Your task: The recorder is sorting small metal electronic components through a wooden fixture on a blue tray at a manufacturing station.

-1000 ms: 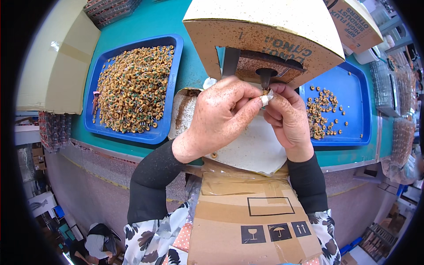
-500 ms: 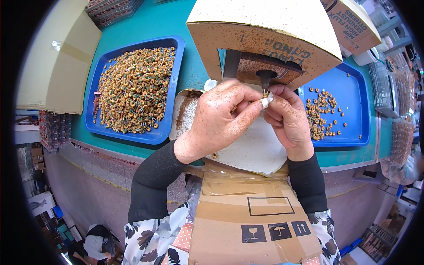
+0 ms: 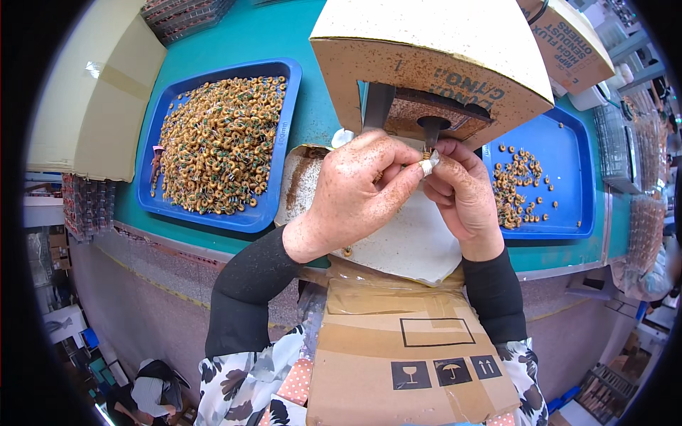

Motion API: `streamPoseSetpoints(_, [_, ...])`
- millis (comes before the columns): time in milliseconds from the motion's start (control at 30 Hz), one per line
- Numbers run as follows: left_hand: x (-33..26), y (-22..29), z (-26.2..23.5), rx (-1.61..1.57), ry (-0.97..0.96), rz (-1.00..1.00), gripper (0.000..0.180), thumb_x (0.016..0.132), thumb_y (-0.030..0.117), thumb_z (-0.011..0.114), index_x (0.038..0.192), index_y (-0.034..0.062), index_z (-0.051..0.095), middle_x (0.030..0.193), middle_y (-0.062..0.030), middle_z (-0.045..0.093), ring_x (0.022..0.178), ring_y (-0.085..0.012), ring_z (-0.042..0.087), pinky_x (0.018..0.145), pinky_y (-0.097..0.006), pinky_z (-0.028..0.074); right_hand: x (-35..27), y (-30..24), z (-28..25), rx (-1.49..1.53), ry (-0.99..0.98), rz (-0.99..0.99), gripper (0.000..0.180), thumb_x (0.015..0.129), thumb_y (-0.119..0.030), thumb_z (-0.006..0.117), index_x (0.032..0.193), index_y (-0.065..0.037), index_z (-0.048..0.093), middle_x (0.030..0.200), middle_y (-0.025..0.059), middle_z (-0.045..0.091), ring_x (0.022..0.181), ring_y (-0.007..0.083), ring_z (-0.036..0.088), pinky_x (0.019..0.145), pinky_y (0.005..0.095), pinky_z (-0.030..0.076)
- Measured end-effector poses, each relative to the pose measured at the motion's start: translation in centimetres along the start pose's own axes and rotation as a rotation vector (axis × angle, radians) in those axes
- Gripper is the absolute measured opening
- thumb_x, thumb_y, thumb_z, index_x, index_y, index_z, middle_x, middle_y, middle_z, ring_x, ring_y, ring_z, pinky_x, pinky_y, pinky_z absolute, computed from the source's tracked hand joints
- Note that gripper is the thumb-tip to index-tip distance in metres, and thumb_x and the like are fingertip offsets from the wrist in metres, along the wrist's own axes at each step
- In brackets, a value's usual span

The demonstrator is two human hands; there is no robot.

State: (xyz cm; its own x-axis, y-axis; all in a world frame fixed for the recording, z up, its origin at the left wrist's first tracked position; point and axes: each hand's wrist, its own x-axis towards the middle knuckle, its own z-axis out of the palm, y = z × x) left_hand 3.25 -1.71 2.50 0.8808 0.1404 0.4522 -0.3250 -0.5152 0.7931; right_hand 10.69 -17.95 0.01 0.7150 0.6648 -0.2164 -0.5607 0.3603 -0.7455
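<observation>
My left hand [image 3: 362, 188] and my right hand [image 3: 465, 188] meet under a cardboard hood [image 3: 433, 32], fingers pinched together. Between their fingertips is a small copper-coloured wound ring coil [image 3: 426, 153], partly hidden. White wrapping [image 3: 428, 167] covers a fingertip beside it. The coil is close below a dark metal tip [image 3: 431, 130] that comes out of a round hole in the hood's opening; whether they touch I cannot tell. Brown dust speckles both hands and the hood.
On my left, a blue tray [image 3: 288, 142] holds a heap of ring coils; another blue tray [image 3: 582, 177] at right holds fewer. A white sheet [image 3: 412, 241] lies below my hands. Nearest me is a taped carton [image 3: 412, 362], and a large cardboard panel [image 3: 99, 92] stands far left.
The whole view has shifted slightly. My hands keep the same pinch on the coil under the metal tip, with hardly any movement of the fingers.
</observation>
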Motion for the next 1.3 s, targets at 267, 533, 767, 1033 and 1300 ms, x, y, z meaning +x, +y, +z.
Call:
streamPoseSetpoints(267, [0.5,0.2,-0.4,0.035,-0.026,-0.027,0.008,0.078,0.007,0.07,0.081,0.0016,0.065,0.064,-0.0024,0.054,0.057,-0.0109,0.049,0.053,-0.026,0.041,0.0,0.2,0.6,0.012,0.033,-0.02,0.014,0.087,-0.007,0.062,0.1,-0.004,0.058,0.074,-0.0034,0.052,0.054,0.0016,0.034,0.046,0.0174,0.025])
streamPoseSetpoints(533, [0.6,0.5,0.0,0.019,0.028,-0.047,0.009,0.077,0.008,0.069,0.078,0.002,0.062,0.064,-0.0064,0.054,0.054,-0.0177,0.05,0.051,-0.031,0.042,0.1,-0.1,0.8,-0.005,0.045,-0.019,0.014,0.087,-0.009,0.063,0.099,-0.004,0.058,0.075,-0.0027,0.054,0.054,0.0013,0.034,0.046,0.0171,0.025])
streamPoseSetpoints(767, [-0.1,0.4,0.1,0.021,0.018,-0.031,0.01,0.077,0.009,0.069,0.079,0.0023,0.062,0.064,-0.0052,0.051,0.053,-0.0156,0.048,0.05,-0.03,0.041,0.0,0.2,0.1,-0.025,-0.012,-0.011,0.015,0.087,-0.009,0.063,0.1,-0.003,0.058,0.078,-0.0015,0.055,0.055,0.0014,0.036,0.047,0.0167,0.026])
streamPoseSetpoints(1033, [-0.4,-0.2,0.3,-0.234,-0.009,-0.334,0.015,0.077,0.011,0.073,0.079,0.0044,0.06,0.066,0.0022,0.049,0.056,-0.0073,0.042,0.049,-0.023,0.036,-0.3,0.8,0.2,0.04,-0.03,0.039,0.018,0.089,-0.009,0.062,0.104,-0.002,0.056,0.089,0.001,0.057,0.07,0.0052,0.051,0.058,0.0177,0.042])
streamPoseSetpoints(1300, [-0.8,-1.3,-0.9,-1.02,-0.143,-0.69,0.027,0.086,0.022,0.057,0.098,-0.002,0.058,0.076,-0.0016,0.056,0.054,-0.0063,0.044,0.047,-0.017,0.03,0.1,0.9,0.1,0.334,-0.13,0.101,0.036,0.098,-0.021,0.044,0.126,0.002,0.047,0.126,0.0176,0.053,0.117,0.0273,0.051,0.1,0.0412,0.042])
